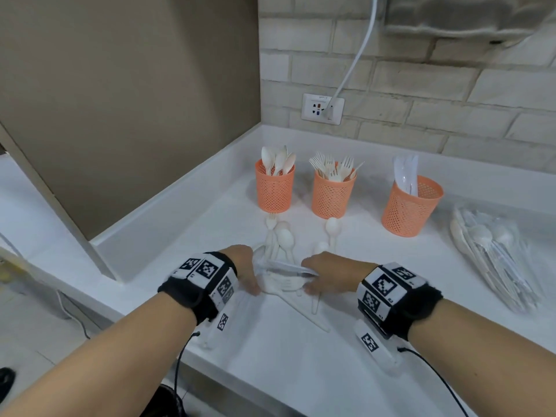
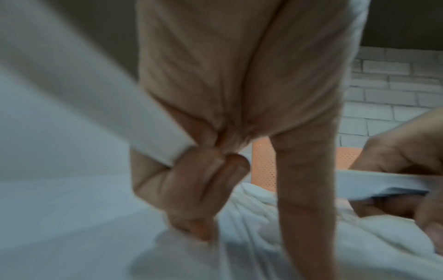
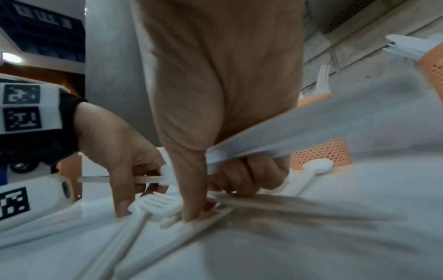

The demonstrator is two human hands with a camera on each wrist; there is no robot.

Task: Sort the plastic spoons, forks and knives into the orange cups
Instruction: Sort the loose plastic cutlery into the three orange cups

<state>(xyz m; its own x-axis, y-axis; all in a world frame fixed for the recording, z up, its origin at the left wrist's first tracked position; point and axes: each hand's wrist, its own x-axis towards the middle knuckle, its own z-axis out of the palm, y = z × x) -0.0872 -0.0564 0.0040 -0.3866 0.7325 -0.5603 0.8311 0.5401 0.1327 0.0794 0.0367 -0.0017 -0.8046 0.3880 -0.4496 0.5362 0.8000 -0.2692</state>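
Loose white plastic cutlery [image 1: 282, 245] is piled on the white counter [image 1: 301, 356], just in front of three orange mesh cups [image 1: 331, 194]. Right hand [image 1: 331, 273] is curled around a clear knife [image 1: 288, 269]. Left hand [image 1: 245, 270] has curled fingers down in the pile, can't tell what it grips.
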